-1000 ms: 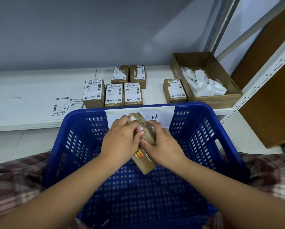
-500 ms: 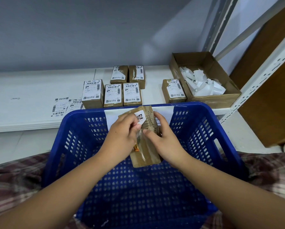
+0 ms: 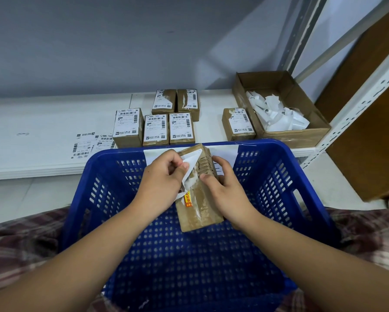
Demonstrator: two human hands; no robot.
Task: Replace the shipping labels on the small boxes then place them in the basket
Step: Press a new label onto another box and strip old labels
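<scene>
Half a second earlier the old label (image 3: 190, 164) lay almost flat. Then the left grip (image 3: 164, 185) pinched its white flap and had it curling up off the cardboard, with only the lower edge seemingly stuck. The small box (image 3: 200, 208) hung tilted inside the walls of the blue basket (image 3: 279, 152), clear of its floor. The right grip (image 3: 225, 190) clasped the box's right side, with the thumb pressed on the top face to brace it. We judged the peel well past halfway, so a fresh label would be the next job.

On to the containers. Loose labels (image 3: 87, 143) lay flat at the left of the white shelf (image 3: 42, 131), just beside the six waiting boxes (image 3: 181, 128), all wearing labels, a few already torn. The basket sat nearest us, a paper strip (image 3: 225, 152) taped over its far rim. We saw no finished box lying on its perforated floor, so we reckoned most of the work was left. Far right, touching the last box, the open carton (image 3: 290, 136) held a heap of crumpled white scraps (image 3: 277, 113), likely where this flap was headed.
</scene>
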